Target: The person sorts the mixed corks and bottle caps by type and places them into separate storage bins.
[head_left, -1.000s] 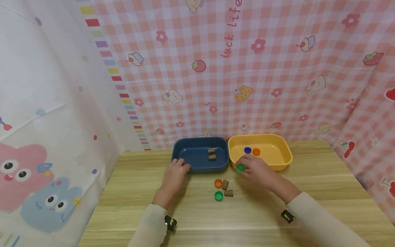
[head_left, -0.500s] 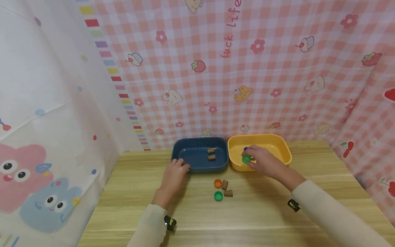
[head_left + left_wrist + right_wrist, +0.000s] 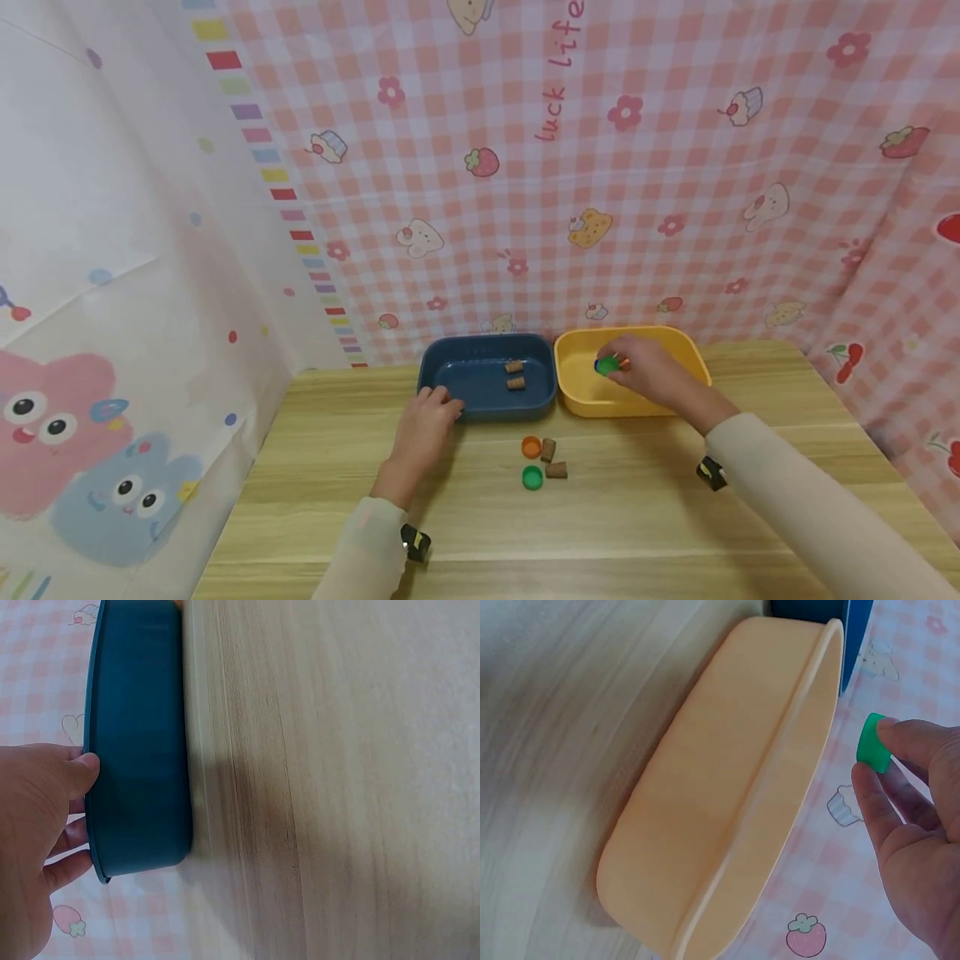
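My right hand (image 3: 660, 373) pinches a green bottle cap (image 3: 873, 744) between thumb and fingertips, over the yellow tray (image 3: 693, 379). A blue cap (image 3: 598, 365) shows beside it in the tray, and a sliver of orange lies partly behind the fingers. My left hand (image 3: 424, 423) grips the near left rim of the dark blue tray (image 3: 139, 735), its thumb on the outer wall and fingers over the edge. Two corks (image 3: 514, 383) lie inside that tray. On the table in front are an orange cap (image 3: 531, 447), another green cap (image 3: 532, 477) and two corks (image 3: 556, 470).
Both trays stand side by side at the back of the wooden table (image 3: 480, 542), close to a pink checked cloth (image 3: 555, 192). A white patterned sheet (image 3: 112, 250) hangs on the left. A dark wrist device (image 3: 711, 472) sits under each forearm.
My right hand has carried the green cap from the yellow tray's near left rim inward and toward the back. The left hand stays on the blue tray's rim.
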Tool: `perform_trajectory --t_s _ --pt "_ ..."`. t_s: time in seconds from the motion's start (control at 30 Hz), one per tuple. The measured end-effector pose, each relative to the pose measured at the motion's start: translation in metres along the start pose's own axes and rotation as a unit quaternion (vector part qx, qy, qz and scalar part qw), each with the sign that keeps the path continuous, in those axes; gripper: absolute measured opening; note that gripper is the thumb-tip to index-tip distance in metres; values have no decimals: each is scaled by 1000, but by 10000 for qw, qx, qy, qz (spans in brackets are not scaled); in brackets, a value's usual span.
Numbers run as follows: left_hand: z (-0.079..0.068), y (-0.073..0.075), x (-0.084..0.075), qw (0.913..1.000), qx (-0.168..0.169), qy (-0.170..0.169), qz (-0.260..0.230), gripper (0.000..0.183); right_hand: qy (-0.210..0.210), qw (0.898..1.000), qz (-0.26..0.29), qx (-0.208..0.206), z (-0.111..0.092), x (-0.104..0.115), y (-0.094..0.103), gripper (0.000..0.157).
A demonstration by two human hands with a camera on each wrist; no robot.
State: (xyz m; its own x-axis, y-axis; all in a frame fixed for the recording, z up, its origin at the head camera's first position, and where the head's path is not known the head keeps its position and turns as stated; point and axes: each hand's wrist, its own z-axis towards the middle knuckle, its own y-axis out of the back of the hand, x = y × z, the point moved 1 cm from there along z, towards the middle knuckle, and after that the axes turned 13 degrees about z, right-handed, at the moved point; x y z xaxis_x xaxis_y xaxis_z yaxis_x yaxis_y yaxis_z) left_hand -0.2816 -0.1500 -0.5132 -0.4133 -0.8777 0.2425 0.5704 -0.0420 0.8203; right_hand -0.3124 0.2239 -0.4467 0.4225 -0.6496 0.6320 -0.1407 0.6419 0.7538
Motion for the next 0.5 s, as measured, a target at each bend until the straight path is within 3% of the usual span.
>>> perform_trajectory --t_s 0.2,0.5 --pt "-1 -1 0 10000 52 23 -64 8 -434 9985 235 224 9 -5 5 27" --pt "-1 -3 1 10000 19 1 22 7 -639 9968 37 481 24 -16 0 29"
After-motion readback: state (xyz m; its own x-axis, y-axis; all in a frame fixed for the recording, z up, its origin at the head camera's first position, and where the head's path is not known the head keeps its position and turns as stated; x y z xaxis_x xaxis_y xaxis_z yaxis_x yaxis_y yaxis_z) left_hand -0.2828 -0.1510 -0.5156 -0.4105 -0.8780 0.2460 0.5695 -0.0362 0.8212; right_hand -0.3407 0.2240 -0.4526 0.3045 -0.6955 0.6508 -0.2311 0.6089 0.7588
